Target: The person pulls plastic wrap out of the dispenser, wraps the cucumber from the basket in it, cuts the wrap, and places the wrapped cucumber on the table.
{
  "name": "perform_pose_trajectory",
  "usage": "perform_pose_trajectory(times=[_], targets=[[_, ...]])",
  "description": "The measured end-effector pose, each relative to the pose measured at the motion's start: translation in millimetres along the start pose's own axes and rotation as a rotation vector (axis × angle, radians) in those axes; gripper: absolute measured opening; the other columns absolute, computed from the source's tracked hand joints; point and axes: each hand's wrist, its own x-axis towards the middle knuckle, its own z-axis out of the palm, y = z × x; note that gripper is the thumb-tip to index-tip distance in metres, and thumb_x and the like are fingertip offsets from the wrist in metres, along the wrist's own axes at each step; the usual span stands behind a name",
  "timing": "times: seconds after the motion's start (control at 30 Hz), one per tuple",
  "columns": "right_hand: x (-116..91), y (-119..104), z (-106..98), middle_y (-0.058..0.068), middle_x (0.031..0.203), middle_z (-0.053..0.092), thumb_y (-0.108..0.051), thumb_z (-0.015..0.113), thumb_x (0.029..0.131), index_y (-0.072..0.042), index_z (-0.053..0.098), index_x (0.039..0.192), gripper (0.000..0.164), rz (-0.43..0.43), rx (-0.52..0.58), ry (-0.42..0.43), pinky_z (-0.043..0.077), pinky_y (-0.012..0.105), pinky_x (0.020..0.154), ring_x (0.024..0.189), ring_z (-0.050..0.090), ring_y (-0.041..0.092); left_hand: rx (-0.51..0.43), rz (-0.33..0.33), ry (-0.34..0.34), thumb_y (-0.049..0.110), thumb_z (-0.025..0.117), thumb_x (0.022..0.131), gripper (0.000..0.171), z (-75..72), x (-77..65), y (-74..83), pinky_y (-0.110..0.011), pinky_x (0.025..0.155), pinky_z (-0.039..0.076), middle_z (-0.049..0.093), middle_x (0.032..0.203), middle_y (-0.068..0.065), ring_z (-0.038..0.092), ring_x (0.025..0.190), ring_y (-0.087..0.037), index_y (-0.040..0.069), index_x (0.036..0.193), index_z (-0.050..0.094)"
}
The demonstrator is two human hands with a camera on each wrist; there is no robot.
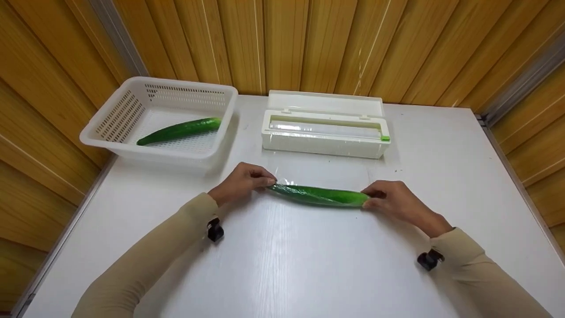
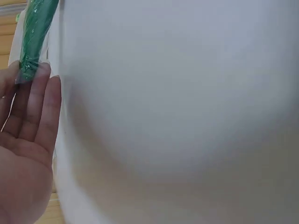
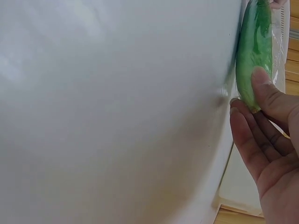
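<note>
A cucumber [image 1: 320, 195] with clear plastic film [image 1: 287, 182] around it lies lengthwise between my two hands, low over the white table. My left hand [image 1: 245, 180] pinches its dark end between thumb and fingers. At the paler end, my right hand [image 1: 393, 199] pinches it, the thumb lying along the skin in the right wrist view. Glossy film covers the cucumber [image 2: 38, 35] in the left wrist view, bunched at the fingertips. Beyond it, a sheet of film runs over the table toward the white dispenser box [image 1: 322, 146].
The dispenser stands at the back with its lid [image 1: 326, 101] raised, a film roll [image 1: 324, 128] inside and a green cutter slider [image 1: 385, 138] at its right end. A white basket [image 1: 176, 155] at the back left holds another cucumber [image 1: 178, 130]. Wooden panel walls [image 1: 287, 44] enclose the table [image 1: 300, 265].
</note>
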Motion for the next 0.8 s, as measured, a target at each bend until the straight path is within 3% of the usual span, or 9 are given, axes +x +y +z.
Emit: perform_pose_trajectory(times=[0.13,0.2,0.4,0.63,0.8], targets=[[0.7,0.5,-0.3,-0.001,0.103,0.076,-0.014,0.087,0.09,-0.007,0.08,0.113,0.026,0.01,0.0,-0.007,0.055,0.026,0.083,0.092,0.068,0.015,-0.114,-0.016,0.046,0.002,0.077,0.097,0.013,1.7,2.3,-3.9,-0.029,0.075,0.06,0.079,0.099,-0.012,0.072,0.086,-0.018,-0.003,0.109,0.073],[0.9,0.4,-0.6,-0.001,0.103,0.076,-0.015,0.087,0.09,-0.008,0.08,0.113,0.025,0.015,0.002,-0.009,0.054,0.026,0.082,0.092,0.068,0.015,-0.124,0.005,0.054,-0.001,0.076,0.097,0.012,2.6,2.9,-5.2,-0.028,0.073,0.059,0.079,0.096,-0.013,0.071,0.083,-0.019,-0.002,0.107,0.07],[1.2,-0.4,-1.3,-0.001,0.104,0.077,-0.015,0.087,0.09,-0.008,0.08,0.113,0.025,0.025,0.006,-0.008,0.054,0.027,0.084,0.093,0.068,0.016,-0.042,0.133,-0.019,-0.006,0.069,0.099,0.009,4.2,3.4,-8.1,-0.029,0.078,0.059,0.076,0.103,-0.012,0.067,0.09,-0.02,-0.005,0.104,0.077],[1.8,-0.3,-0.7,-0.002,0.105,0.077,-0.012,0.086,0.09,-0.008,0.08,0.113,0.024,0.021,-0.001,0.014,0.055,0.026,0.085,0.095,0.069,0.015,-0.01,0.103,-0.14,-0.008,0.057,0.105,0.023,1.3,4.0,-4.5,-0.037,0.084,0.062,0.076,0.118,-0.015,0.071,0.1,-0.021,-0.006,0.116,0.077],[1.7,0.0,0.1,0.001,0.106,0.078,-0.011,0.085,0.09,-0.007,0.08,0.114,0.024,0.012,-0.012,0.027,0.055,0.027,0.086,0.097,0.069,0.017,0.143,0.143,-0.131,-0.009,0.055,0.102,0.029,0.0,-0.2,-3.1,-0.036,0.09,0.059,0.077,0.119,-0.013,0.071,0.102,-0.024,-0.002,0.118,0.078]])
